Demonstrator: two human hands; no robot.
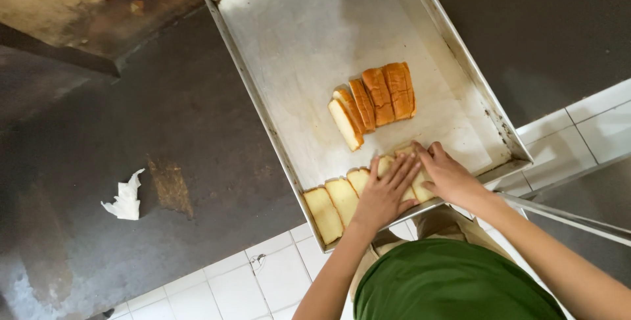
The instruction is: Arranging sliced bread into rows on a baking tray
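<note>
A large metal baking tray [276,90] lies tilted across the view. In its middle stands a short row of golden-crusted cake slices [374,99], leaning against each other. Along the tray's near edge several pale slices [333,205] lie flat in a line. My left hand [384,192] rests flat on the slices in that line, fingers spread. My right hand [447,175] presses down on the slices beside it, at the right end of the line. Neither hand grips anything.
The tray sits over a dark stained floor [164,136]. A crumpled white paper [123,198] lies at left. White tiles [263,274] run along the bottom and right. A metal bar [565,218] crosses near my right forearm. A brown wooden piece [98,4] is top left.
</note>
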